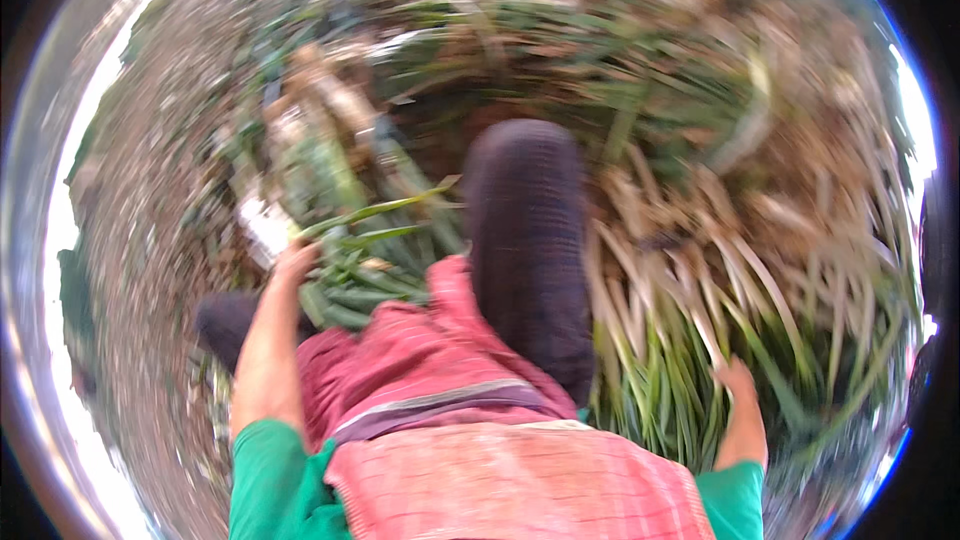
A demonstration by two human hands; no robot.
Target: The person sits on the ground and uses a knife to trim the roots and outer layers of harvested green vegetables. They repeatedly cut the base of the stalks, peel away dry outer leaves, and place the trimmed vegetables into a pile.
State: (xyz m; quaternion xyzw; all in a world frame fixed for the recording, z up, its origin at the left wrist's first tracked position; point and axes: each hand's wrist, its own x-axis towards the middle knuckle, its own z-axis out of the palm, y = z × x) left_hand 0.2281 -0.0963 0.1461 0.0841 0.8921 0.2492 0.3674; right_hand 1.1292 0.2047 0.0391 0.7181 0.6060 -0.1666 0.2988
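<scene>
My left hand (300, 259) is closed around a bunch of spring onions (262, 229), whose white ends point away to the upper left. Green leaves (360, 285) of that bunch lie across my lap. On the right side, my right hand (735, 376) grips the pale stalk of a spring onion (701, 334) at the near side of a spread heap of spring onions (660, 382). The heap's whitish roots face away and its green tops face me. Motion blur hides the fingers' exact hold.
My raised knee (525, 202) in dark cloth stands between the two sides. Beyond my left hand lie thick bundled spring onions (330, 142). More leaves and stalks (660, 37) cover the ground ahead, blurred. Red checked cloth (510, 480) covers my lap.
</scene>
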